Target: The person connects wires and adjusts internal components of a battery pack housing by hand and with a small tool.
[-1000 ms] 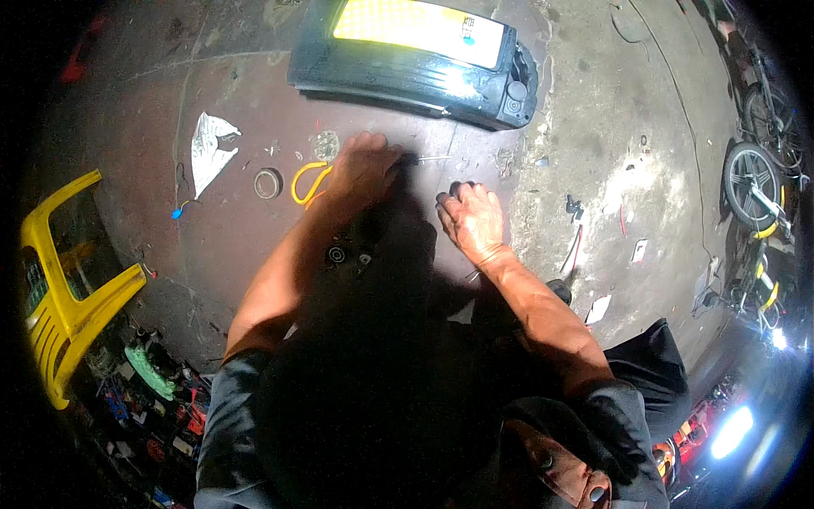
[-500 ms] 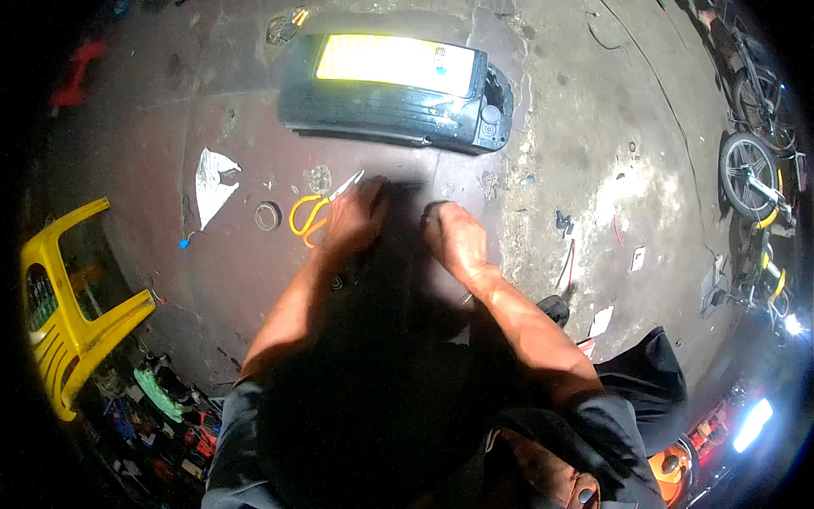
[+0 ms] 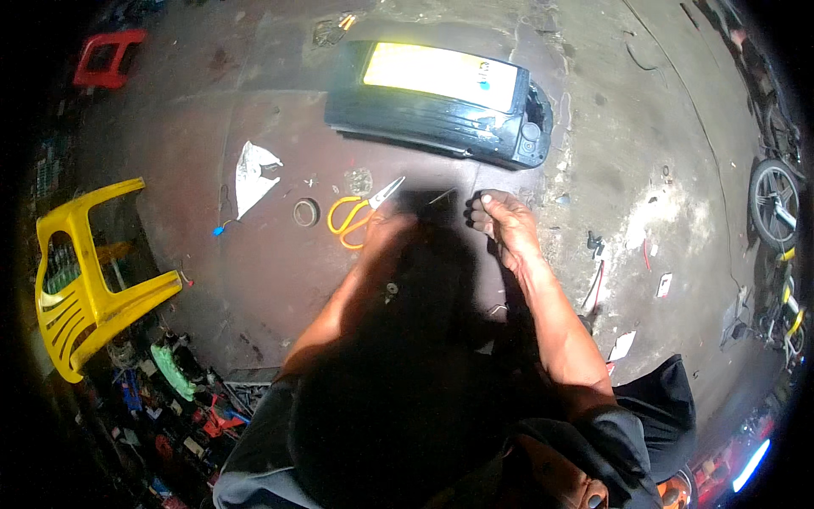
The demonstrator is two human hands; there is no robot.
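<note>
Scissors: looped yellow handles, tapered metallic blades.

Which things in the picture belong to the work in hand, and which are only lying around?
Probably in the work: scissors beside the left hand; black case ahead of the right hand.
Probably just lying about: white scrap; yellow chair; tape roll.

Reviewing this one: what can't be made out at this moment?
All in the head view:
Left hand: dark shadow hides the fingers and any grip.
Yellow-handled scissors beside it: shadow obscures whether they touch.
Right hand: curled fingers hide whether anything is held.
Thin object between the hands: too small to identify.
Spoked wheel: dark fisheye rim swallows what lies beyond.
</note>
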